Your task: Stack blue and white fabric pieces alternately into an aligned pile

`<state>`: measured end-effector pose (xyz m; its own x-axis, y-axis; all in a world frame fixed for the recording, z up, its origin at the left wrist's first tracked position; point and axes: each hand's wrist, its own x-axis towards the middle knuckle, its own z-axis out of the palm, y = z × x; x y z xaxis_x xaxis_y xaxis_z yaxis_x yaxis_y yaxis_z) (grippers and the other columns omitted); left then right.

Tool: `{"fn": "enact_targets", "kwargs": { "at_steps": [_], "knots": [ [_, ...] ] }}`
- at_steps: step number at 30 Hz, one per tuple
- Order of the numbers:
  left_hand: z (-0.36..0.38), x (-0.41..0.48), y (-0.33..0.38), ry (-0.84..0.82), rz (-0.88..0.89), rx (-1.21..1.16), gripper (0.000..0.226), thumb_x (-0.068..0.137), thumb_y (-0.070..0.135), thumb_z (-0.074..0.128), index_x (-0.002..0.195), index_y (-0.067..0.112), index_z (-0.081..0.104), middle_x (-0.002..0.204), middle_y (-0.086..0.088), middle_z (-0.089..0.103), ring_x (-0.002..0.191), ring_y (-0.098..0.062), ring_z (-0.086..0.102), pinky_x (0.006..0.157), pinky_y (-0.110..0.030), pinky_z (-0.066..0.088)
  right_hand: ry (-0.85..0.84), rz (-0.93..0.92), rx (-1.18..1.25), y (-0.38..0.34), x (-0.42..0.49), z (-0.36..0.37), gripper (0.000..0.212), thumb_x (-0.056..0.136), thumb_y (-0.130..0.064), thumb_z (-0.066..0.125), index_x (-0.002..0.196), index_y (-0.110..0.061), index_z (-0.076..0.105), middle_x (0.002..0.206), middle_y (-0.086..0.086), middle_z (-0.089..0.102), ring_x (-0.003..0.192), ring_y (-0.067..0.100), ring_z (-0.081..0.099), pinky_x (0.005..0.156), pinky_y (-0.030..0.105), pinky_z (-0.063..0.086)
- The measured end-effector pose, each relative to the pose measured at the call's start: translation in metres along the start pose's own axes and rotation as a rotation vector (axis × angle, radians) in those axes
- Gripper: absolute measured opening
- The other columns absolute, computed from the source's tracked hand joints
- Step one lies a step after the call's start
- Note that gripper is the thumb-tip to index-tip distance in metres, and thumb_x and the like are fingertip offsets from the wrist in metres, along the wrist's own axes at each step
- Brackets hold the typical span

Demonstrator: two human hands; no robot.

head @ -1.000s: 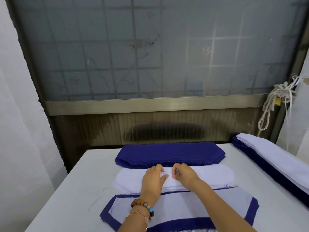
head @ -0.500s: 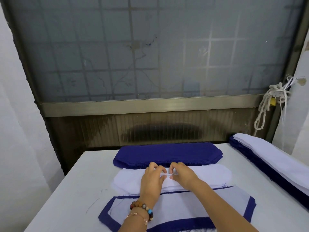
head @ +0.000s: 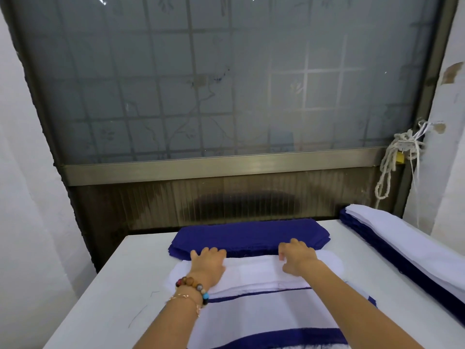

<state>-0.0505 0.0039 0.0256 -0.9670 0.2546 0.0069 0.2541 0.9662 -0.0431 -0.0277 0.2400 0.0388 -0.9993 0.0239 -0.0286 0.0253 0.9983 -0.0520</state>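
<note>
I count two hands on one white pile (head: 251, 273), mid-surface (head: 120, 285), just beside one blue pile (head: 249, 235). Left hand (head: 207, 263) fingers lie flat on it; right hand (head: 298, 258) fingers curl at its far edge, and I cannot tell whether they grip.

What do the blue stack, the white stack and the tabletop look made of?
Blue stack: woven cloth, matte, probably cotton; its near edge is fuzzy and frayed. White stack: thinner, smooth cloth, maybe lining or interfacing; layers drape softly. Tabletop: hard, smooth white board, possibly laminate; faint even sheen.
</note>
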Motion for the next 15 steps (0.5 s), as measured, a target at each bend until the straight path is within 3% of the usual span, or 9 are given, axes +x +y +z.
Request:
{"fn": "enact_targets", "kwargs": {
  "at_steps": [6, 11, 15],
  "knots": [
    [-0.001, -0.017, -0.035, 0.101, -0.046, -0.113, 0.010, 0.099, 0.022, 0.043, 0.097, 0.031, 0.045, 0.105, 0.008, 0.050, 0.107, -0.016, 0.047, 0.097, -0.036, 0.028, -0.003, -0.034, 0.181, 0.028, -0.002, 0.000, 0.034, 0.091, -0.011, 0.057, 0.120, -0.027, 0.048, 0.123, 0.006, 0.049, 0.108, 0.022, 0.051, 0.094, 0.027, 0.046],
    [0.009, -0.023, -0.030, 0.243, -0.062, -0.098, 0.015, 0.096, 0.018, 0.044, 0.094, 0.032, 0.050, 0.096, 0.013, 0.057, 0.098, -0.010, 0.049, 0.104, -0.032, 0.022, 0.011, -0.216, 0.276, -0.005, -0.001, 0.005, 0.034, 0.093, -0.018, 0.058, 0.124, -0.030, 0.051, 0.123, 0.004, 0.048, 0.109, 0.021, 0.051, 0.094, 0.026, 0.045],
    [0.015, -0.026, -0.027, 0.278, -0.090, -0.037, 0.016, 0.095, 0.017, 0.044, 0.089, 0.032, 0.044, 0.086, 0.015, 0.052, 0.093, -0.008, 0.052, 0.108, -0.031, 0.016, -0.011, -0.290, 0.330, -0.038, 0.000, 0.015, 0.049, 0.093, -0.021, 0.058, 0.138, -0.032, 0.042, 0.129, 0.004, 0.045, 0.117, 0.023, 0.050, 0.099, 0.028, 0.044]
  ]
}}
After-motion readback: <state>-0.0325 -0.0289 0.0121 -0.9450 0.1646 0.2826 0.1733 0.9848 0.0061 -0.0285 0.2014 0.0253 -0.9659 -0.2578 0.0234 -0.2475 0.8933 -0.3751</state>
